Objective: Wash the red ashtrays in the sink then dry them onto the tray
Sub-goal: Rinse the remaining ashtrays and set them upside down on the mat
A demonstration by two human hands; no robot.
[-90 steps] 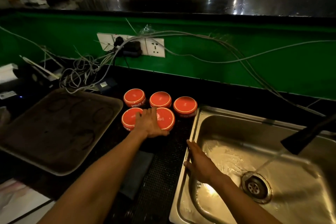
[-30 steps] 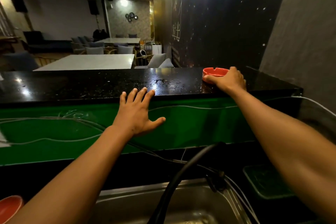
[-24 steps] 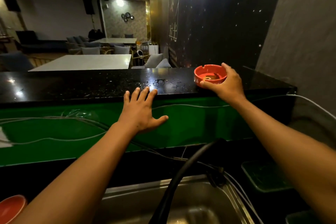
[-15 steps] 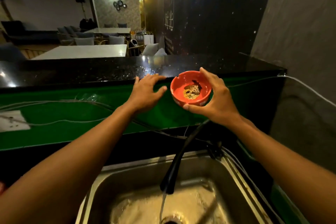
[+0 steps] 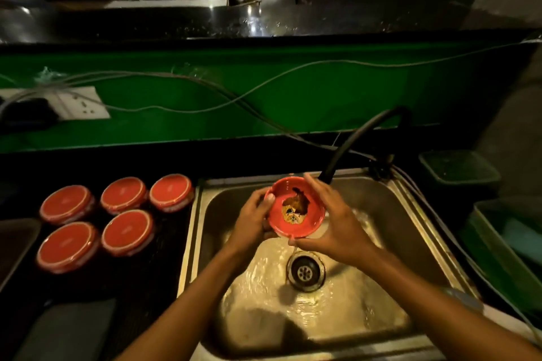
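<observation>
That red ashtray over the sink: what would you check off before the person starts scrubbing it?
1. Grip: left hand and right hand both hold the red ashtray by its rim. Ok.
2. Position: ashtray is above the sink, near the drain. Ok.
3. Water: runs across the basin; the faucet spout ends behind the ashtray. Ok.
4. Contents: dark residue sits in the bowl, not rinsed out. Not ok.
5. Drain clear enough for the residue: cannot tell.
6. Drying spot: only a tray corner shows, beside five upturned ashtrays. Cannot tell.
</observation>
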